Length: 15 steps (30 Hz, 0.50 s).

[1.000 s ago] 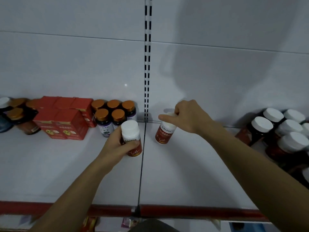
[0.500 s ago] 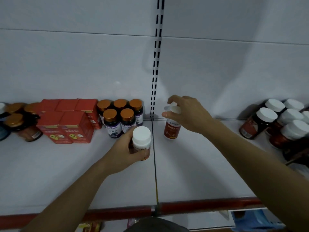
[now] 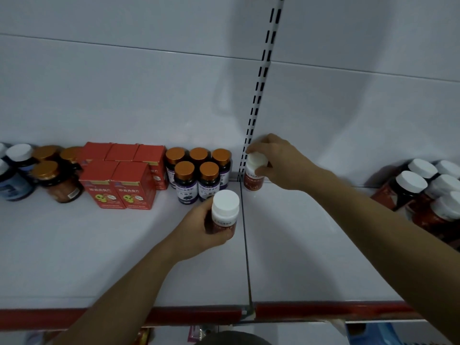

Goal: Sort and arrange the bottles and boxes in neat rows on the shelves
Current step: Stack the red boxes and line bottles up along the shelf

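One bottle, cap pinched by the right hand, has been moved rearward beyond the left hand, by which the second bottle is gripped, presumably for alignment.

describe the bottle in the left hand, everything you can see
The bottle has a white cap, on, and a white-over-red label with dark print; it looks plastic. It is about upright, just left of the shelf seam, in front of the copper-capped bottles. The left hand grips its lower body; its base is hidden.
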Tool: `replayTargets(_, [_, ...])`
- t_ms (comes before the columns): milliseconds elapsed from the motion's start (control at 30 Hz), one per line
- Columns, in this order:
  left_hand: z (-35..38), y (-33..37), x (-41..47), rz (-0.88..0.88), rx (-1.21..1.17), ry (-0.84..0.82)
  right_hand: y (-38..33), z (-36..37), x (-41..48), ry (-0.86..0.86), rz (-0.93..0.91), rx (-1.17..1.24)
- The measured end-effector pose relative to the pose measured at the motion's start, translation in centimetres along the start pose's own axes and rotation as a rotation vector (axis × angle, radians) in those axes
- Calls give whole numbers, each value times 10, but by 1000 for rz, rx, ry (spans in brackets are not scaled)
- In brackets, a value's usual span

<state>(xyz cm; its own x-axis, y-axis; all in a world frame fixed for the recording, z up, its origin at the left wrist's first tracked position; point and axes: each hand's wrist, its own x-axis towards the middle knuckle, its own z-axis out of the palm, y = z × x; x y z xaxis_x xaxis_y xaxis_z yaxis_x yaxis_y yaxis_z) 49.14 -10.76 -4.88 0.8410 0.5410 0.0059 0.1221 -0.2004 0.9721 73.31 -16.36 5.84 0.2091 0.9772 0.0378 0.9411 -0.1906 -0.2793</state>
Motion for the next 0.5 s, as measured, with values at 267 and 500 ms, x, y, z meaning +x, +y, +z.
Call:
replayTargets(267, [0,2,0,0,1,-4,-6,13,-3,82,38,-68])
replayTargets(500, [1,2,-1,-1,28,-4,-4,16,-7,105,70,-21])
